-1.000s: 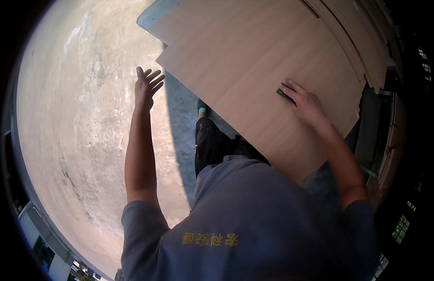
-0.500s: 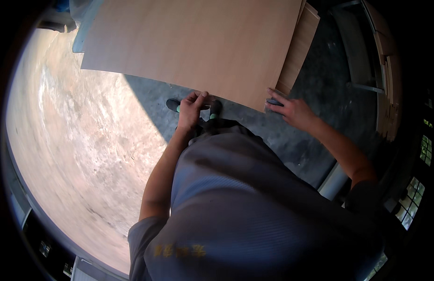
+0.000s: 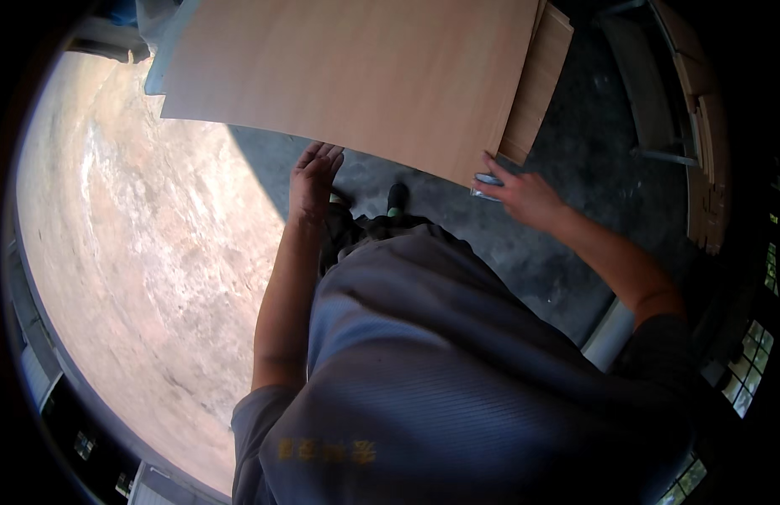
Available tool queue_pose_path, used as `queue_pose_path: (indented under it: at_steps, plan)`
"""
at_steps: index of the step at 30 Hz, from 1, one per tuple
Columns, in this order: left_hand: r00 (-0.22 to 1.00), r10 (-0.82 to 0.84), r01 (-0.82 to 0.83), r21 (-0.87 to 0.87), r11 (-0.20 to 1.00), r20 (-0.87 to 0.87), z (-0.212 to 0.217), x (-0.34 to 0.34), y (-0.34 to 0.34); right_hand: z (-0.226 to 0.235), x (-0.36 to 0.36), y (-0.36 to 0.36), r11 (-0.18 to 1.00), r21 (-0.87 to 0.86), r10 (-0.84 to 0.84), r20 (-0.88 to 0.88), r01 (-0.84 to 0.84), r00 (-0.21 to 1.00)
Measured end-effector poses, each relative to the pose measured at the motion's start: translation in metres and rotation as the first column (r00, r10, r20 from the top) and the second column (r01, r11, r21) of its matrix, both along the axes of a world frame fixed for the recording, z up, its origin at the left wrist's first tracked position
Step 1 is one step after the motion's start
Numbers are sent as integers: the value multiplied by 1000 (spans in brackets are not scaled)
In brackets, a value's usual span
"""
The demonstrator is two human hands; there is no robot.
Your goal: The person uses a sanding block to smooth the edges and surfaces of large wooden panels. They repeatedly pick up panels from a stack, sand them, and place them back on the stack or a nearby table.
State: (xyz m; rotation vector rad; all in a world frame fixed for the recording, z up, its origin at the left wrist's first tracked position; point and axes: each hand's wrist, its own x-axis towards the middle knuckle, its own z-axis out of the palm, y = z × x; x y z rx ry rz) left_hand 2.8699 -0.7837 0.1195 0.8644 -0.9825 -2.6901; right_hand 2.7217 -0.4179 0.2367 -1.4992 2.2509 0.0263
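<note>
while aslant, right hand [image 3: 525, 199] at panel [image 3: 348, 76]

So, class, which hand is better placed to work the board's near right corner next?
Probably the right hand: it holds the small block at that corner of the board. The left hand is farther left, by the near edge, with no tool visible in it.

At 12 o'clock the picture's edge cuts off the panel [image 3: 348, 76]; at 6, the shirt [image 3: 474, 370], its lettering [image 3: 327, 450] blurred. At 2, the right hand's [image 3: 525, 200] fingers partly cover the block [image 3: 488, 188]. Whether the left hand [image 3: 311, 183], at 10:30, touches the panel is unclear.
</note>
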Motion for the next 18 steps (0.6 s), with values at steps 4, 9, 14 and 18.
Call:
queue_pose_path:
  at_steps: [4,9,14,18]
  plan:
    - [990,134,-132,38,990,-41,-5,-1,-43,7,2,-40,997,70,-13,4,13,1000]
    - [981,107,-87,130,988,-161,-15,1,-87,-4,4,-116,999,-9,35,-30,-36,999]
    - [976,86,-53,161,985,-201,-32,3,-142,-7,7,-224,999,30,31,0,-31,1000]
    - [986,-35,77,265,961,-162,-25,5,-148,0,10,-311,990,130,60,-13,-57,998]
